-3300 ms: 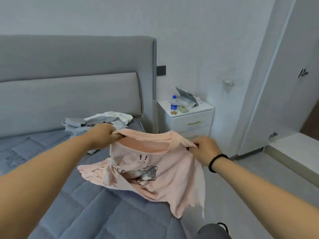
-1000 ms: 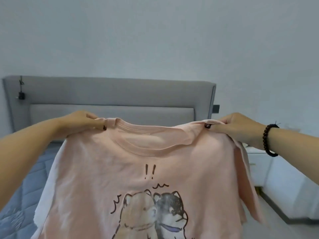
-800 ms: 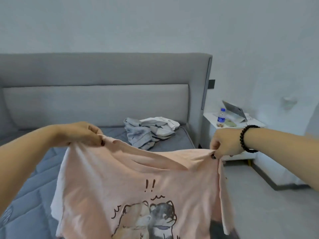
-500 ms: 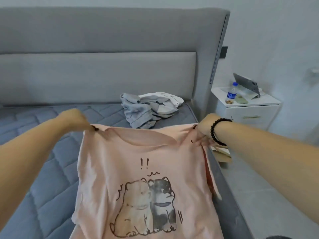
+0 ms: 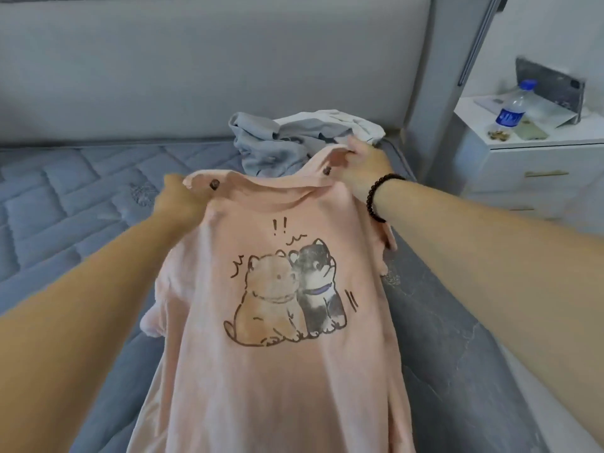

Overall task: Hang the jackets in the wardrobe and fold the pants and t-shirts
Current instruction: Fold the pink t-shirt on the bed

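the bedroom was grey all over: a padded headboard (image 5: 209, 70) stood along the wall, and the quilted mattress (image 5: 58, 197) ran out under my arms. to my right a white nightstand (image 5: 529, 165) carried a water bottle (image 5: 513, 109) and a propped-up tablet (image 5: 549, 83). a heap of grey and white clothes (image 5: 294, 138) sat crumpled near the headboard, just behind what i was holding.

that was the pink t-shirt (image 5: 281, 371), print side up, with two cartoon dogs on the chest. my left hand (image 5: 178, 199) pinched one shoulder seam beside the collar, fingers curled into the cloth. my right hand (image 5: 366, 168), with a dark bead bracelet on the wrist, gripped the other shoulder the same way and sat a little higher and farther off. the body of the shirt trailed toward me over the bed near its right edge. i couldn't tell how much of it lay flat on the mattress.

it looked light and limp, thin cotton with no stiffness at all. one sleeve had bunched under the left side and the other sagged off the right. i judged the shoulders were the right hold for spreading it, since a single grip would let it collapse. the sleeves would need smoothing by hand before any fold.
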`<control>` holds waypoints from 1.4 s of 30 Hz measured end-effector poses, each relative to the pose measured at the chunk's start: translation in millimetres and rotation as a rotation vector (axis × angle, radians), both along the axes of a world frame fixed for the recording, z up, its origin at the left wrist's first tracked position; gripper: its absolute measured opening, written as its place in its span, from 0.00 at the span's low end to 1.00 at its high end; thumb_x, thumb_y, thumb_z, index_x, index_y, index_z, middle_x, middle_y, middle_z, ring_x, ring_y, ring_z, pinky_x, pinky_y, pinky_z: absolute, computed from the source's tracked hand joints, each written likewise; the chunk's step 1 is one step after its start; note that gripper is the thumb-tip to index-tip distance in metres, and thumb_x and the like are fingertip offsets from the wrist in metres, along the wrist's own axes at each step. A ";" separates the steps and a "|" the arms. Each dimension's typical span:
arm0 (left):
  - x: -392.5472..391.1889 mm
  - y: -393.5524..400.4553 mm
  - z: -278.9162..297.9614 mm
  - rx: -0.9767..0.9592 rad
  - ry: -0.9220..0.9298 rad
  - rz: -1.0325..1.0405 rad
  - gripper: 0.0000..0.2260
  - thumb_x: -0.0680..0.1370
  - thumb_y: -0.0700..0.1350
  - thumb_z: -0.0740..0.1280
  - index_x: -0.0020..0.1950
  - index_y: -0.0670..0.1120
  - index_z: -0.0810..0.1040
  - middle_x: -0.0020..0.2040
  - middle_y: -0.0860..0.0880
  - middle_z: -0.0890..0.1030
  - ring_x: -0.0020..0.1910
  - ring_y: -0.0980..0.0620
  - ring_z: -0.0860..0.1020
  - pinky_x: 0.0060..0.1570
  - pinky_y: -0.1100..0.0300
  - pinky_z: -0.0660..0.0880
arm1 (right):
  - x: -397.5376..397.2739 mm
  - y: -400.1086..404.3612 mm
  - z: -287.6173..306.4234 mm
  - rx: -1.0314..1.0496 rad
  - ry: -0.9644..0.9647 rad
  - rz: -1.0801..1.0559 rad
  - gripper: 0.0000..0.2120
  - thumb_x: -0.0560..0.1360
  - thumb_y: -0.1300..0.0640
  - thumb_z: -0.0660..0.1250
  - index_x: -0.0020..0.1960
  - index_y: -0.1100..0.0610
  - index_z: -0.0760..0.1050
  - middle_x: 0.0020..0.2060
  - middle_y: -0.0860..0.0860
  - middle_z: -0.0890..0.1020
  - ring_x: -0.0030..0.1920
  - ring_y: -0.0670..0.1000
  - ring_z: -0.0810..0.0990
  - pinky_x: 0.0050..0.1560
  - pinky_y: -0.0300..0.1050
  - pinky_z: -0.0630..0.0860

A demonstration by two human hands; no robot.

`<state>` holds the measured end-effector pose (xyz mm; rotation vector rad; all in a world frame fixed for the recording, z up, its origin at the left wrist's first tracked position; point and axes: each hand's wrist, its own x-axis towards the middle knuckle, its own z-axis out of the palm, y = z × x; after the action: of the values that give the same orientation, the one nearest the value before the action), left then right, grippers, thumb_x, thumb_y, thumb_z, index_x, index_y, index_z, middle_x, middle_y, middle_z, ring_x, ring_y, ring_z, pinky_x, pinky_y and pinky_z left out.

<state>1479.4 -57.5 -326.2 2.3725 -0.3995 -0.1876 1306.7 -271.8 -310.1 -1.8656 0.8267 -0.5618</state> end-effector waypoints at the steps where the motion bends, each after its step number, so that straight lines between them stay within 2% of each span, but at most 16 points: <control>1: -18.6 1.3 -21.9 0.052 0.061 -0.045 0.34 0.78 0.60 0.64 0.76 0.42 0.57 0.64 0.42 0.73 0.63 0.39 0.72 0.57 0.49 0.69 | -5.6 19.3 -13.1 -0.021 0.005 0.099 0.35 0.70 0.62 0.72 0.73 0.51 0.62 0.64 0.50 0.72 0.64 0.47 0.70 0.59 0.37 0.71; 2: -41.0 6.5 -47.7 0.095 0.118 -0.104 0.39 0.78 0.60 0.62 0.79 0.43 0.47 0.70 0.41 0.69 0.68 0.38 0.69 0.63 0.49 0.67 | -9.7 37.2 -31.2 -0.041 0.036 0.190 0.40 0.70 0.62 0.71 0.76 0.51 0.56 0.66 0.51 0.69 0.65 0.48 0.68 0.63 0.42 0.70; 4: -87.3 21.9 -100.7 0.248 0.167 -0.246 0.37 0.80 0.60 0.57 0.79 0.45 0.42 0.75 0.40 0.63 0.72 0.40 0.63 0.68 0.50 0.60 | -30.7 74.6 -74.1 -0.065 0.179 0.322 0.41 0.71 0.61 0.67 0.77 0.49 0.49 0.67 0.53 0.69 0.62 0.52 0.71 0.63 0.50 0.73; 5: -104.8 28.9 -127.1 0.371 0.117 -0.319 0.36 0.80 0.62 0.53 0.79 0.45 0.42 0.78 0.41 0.57 0.76 0.41 0.56 0.72 0.48 0.55 | -46.5 94.0 -99.3 -0.109 0.262 0.357 0.39 0.73 0.59 0.65 0.78 0.49 0.47 0.68 0.54 0.68 0.63 0.53 0.71 0.63 0.51 0.72; 7: -128.4 38.7 -164.7 0.555 -0.102 -0.395 0.36 0.79 0.65 0.44 0.79 0.46 0.39 0.80 0.44 0.44 0.78 0.45 0.41 0.75 0.47 0.42 | -72.1 124.4 -147.3 -0.338 0.494 0.404 0.35 0.77 0.50 0.59 0.78 0.48 0.45 0.75 0.54 0.56 0.72 0.56 0.59 0.72 0.51 0.60; 8: -129.8 41.4 -178.2 0.565 -0.211 -0.387 0.36 0.77 0.65 0.41 0.79 0.47 0.40 0.80 0.45 0.43 0.78 0.46 0.40 0.75 0.47 0.40 | -80.4 133.9 -166.1 -0.440 0.584 0.397 0.33 0.77 0.44 0.54 0.78 0.48 0.44 0.77 0.55 0.48 0.75 0.57 0.50 0.75 0.52 0.51; 10: -132.6 41.2 -184.1 0.503 -0.342 -0.351 0.37 0.75 0.65 0.42 0.80 0.47 0.48 0.80 0.45 0.51 0.79 0.46 0.46 0.75 0.47 0.42 | -86.0 141.4 -189.8 -0.550 0.645 0.349 0.34 0.75 0.39 0.43 0.78 0.48 0.41 0.77 0.56 0.41 0.77 0.57 0.39 0.74 0.52 0.37; 12: -129.5 39.7 -188.5 0.467 -0.377 -0.336 0.37 0.75 0.65 0.44 0.79 0.46 0.53 0.79 0.44 0.56 0.78 0.46 0.50 0.75 0.46 0.45 | -84.0 145.1 -195.5 -0.572 0.636 0.300 0.36 0.73 0.38 0.41 0.78 0.48 0.42 0.77 0.56 0.42 0.77 0.57 0.38 0.73 0.51 0.34; 17: -129.8 40.0 -189.3 0.512 -0.351 -0.340 0.36 0.75 0.64 0.46 0.79 0.46 0.57 0.78 0.43 0.59 0.78 0.45 0.53 0.75 0.44 0.48 | -83.0 146.1 -196.8 -0.588 0.659 0.289 0.36 0.73 0.39 0.42 0.78 0.50 0.47 0.78 0.57 0.46 0.77 0.59 0.44 0.75 0.54 0.40; 23: -136.9 46.9 -187.1 0.493 -0.371 -0.325 0.34 0.76 0.61 0.44 0.79 0.46 0.57 0.78 0.43 0.60 0.77 0.44 0.55 0.75 0.44 0.50 | -104.1 178.2 -188.0 -0.528 0.759 0.251 0.36 0.72 0.41 0.36 0.78 0.53 0.45 0.78 0.54 0.46 0.77 0.59 0.41 0.74 0.57 0.38; 26: -158.2 60.4 -184.4 0.502 -0.302 -0.303 0.31 0.79 0.60 0.44 0.80 0.49 0.49 0.80 0.43 0.53 0.79 0.46 0.47 0.76 0.46 0.45 | -133.7 205.1 -187.5 -0.528 0.756 0.220 0.33 0.75 0.42 0.45 0.75 0.56 0.61 0.75 0.57 0.61 0.76 0.61 0.56 0.74 0.60 0.51; 28: -181.2 74.3 -182.1 0.496 -0.241 -0.304 0.30 0.80 0.59 0.45 0.80 0.50 0.45 0.80 0.44 0.48 0.79 0.47 0.44 0.76 0.47 0.43 | -159.7 216.8 -191.6 -0.582 0.746 0.228 0.30 0.75 0.42 0.51 0.72 0.56 0.67 0.72 0.56 0.68 0.73 0.61 0.64 0.72 0.59 0.57; 32: -238.3 109.3 -178.7 0.538 -0.261 -0.302 0.34 0.76 0.61 0.38 0.80 0.48 0.46 0.80 0.43 0.50 0.79 0.46 0.47 0.76 0.48 0.43 | -210.9 226.8 -194.6 -0.643 0.736 0.287 0.29 0.76 0.42 0.53 0.73 0.55 0.66 0.73 0.56 0.66 0.73 0.59 0.61 0.68 0.57 0.55; 35: -278.6 130.7 -181.3 0.573 -0.274 -0.309 0.33 0.77 0.60 0.42 0.80 0.46 0.52 0.79 0.41 0.55 0.78 0.45 0.52 0.75 0.46 0.47 | -243.7 233.4 -191.9 -0.642 0.741 0.296 0.27 0.75 0.43 0.55 0.71 0.52 0.68 0.73 0.54 0.67 0.73 0.59 0.61 0.68 0.60 0.56; 39: -319.9 147.6 -181.0 0.584 -0.285 -0.299 0.32 0.78 0.59 0.45 0.78 0.44 0.58 0.77 0.40 0.60 0.77 0.43 0.57 0.73 0.44 0.53 | -273.6 237.3 -189.7 -0.586 0.757 0.286 0.27 0.73 0.43 0.54 0.70 0.50 0.69 0.72 0.53 0.68 0.72 0.58 0.65 0.65 0.65 0.68; 42: -356.8 164.1 -184.4 0.582 -0.289 -0.310 0.32 0.79 0.59 0.45 0.78 0.44 0.57 0.78 0.40 0.58 0.77 0.42 0.55 0.73 0.43 0.52 | -290.8 241.6 -190.8 -0.580 0.734 0.281 0.28 0.73 0.43 0.54 0.71 0.50 0.67 0.71 0.55 0.69 0.72 0.58 0.63 0.62 0.66 0.68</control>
<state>1122.5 106.6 -510.6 2.9065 -0.9617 -0.1109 1015.9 -30.1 -500.9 -2.7379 0.8877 0.1105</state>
